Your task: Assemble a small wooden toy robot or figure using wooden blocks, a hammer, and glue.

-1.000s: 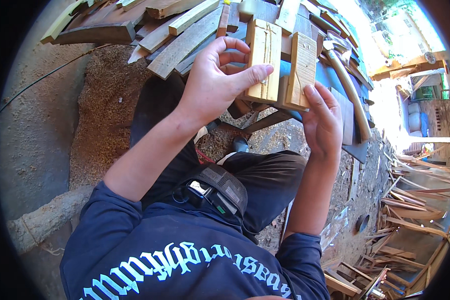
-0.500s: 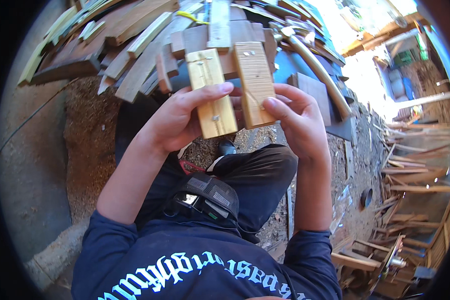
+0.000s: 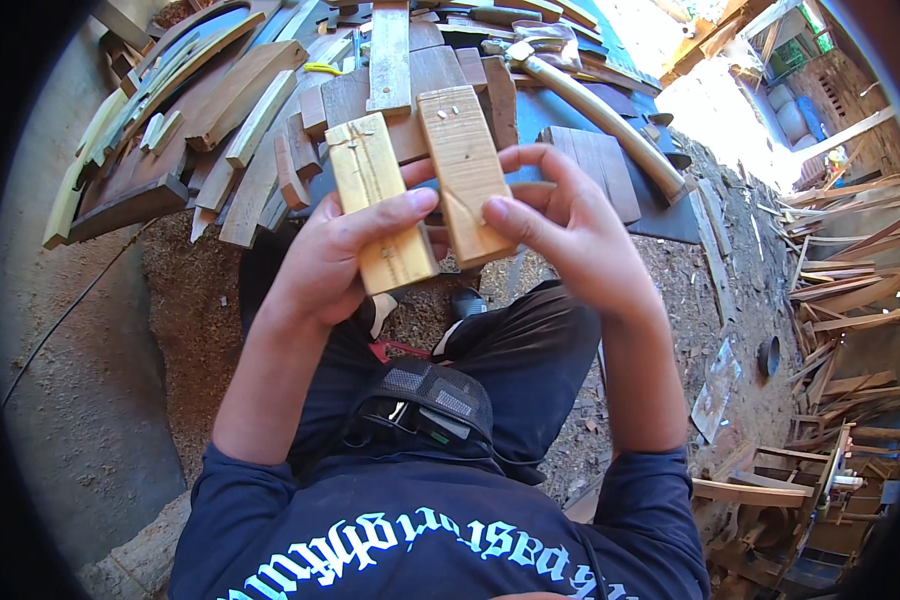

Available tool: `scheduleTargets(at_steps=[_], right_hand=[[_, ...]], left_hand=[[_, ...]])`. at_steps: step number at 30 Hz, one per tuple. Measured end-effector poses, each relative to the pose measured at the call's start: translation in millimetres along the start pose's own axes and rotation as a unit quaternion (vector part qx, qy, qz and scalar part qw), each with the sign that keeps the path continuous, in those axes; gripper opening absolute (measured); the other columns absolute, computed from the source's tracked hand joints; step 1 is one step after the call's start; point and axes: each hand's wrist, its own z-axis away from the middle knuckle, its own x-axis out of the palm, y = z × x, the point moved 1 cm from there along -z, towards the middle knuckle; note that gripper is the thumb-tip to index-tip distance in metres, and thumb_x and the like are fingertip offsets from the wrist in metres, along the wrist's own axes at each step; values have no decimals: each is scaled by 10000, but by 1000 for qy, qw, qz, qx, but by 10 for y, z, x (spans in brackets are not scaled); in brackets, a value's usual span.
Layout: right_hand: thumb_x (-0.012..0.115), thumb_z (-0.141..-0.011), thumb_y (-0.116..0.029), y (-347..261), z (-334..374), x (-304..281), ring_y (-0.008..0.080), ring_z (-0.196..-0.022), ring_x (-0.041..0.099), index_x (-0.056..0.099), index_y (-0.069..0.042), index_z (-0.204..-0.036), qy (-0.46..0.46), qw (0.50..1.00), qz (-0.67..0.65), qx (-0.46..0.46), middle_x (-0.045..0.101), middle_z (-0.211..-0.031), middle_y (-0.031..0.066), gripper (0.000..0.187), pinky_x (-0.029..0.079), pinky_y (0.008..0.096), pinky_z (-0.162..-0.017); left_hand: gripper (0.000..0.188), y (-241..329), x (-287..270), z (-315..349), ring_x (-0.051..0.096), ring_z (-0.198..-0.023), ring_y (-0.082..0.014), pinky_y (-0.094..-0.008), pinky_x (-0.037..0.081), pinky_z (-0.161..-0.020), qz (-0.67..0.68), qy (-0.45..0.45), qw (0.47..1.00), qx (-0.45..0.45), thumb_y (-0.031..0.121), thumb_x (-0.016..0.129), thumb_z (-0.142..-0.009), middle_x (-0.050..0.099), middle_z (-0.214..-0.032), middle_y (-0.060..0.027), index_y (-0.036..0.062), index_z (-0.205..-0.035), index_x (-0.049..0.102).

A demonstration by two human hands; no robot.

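Observation:
A pale yellow wooden block (image 3: 362,160) with a dark crack-like line along its face is gripped by my left hand (image 3: 335,245), thumb across the front. My right hand (image 3: 560,215) holds a browner, fine-grained wooden block (image 3: 460,135), with the thumb pressed near its lower corner and the fingers behind. Both blocks stand side by side, slightly tilted, with a narrow gap between them. Small pale chips lie on the upper end of the brown block. The fingers behind the blocks are partly hidden.
Ahead, a blue-topped surface (image 3: 670,222) carries many wood offcuts, a hammer (image 3: 610,115) with a long wooden handle, a dark wood block (image 3: 592,170) and a yellow strap-like item (image 3: 322,68). Wood strips (image 3: 860,275) are stacked at right. A concrete wall (image 3: 80,330) stands at left.
Both blocks have shifted left in the picture and the view has turned slightly. My grip on each block stays, with the right fingers a little more spread.

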Motion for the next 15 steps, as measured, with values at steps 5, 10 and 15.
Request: scheduleTargets(at_steps=[5,10,15], right_hand=[[837,-884,-270,135,312,484,89,-755,631,479,-27,-1135,72,997,3,-27,646,-874,56,501,515,238,-633],[831,-891,-248,324,487,823,85,-849,645,476,-18,-1137,104,989,-103,-5,625,-1095,104,489,526,238,-637],[785,-933,-235,342,490,864,140,-1062,647,456,15,-1276,186,968,-152,-70,624,-1188,122,537,580,264,-741]], left_hand=[[794,349,-252,141,670,-1166,-243,-365,540,-1007,-87,-76,987,-109,266,821,-826,655,-1297,-216,-123,-1432,486],[770,497,-426,-154,681,-1132,-232,-363,539,-1002,-146,-164,950,-222,219,868,-769,682,-1270,-186,-94,-1390,538],[622,471,-253,-476,695,-1097,-218,-366,551,-985,-182,-218,928,-240,175,860,-788,702,-1235,-164,-67,-1308,621]])
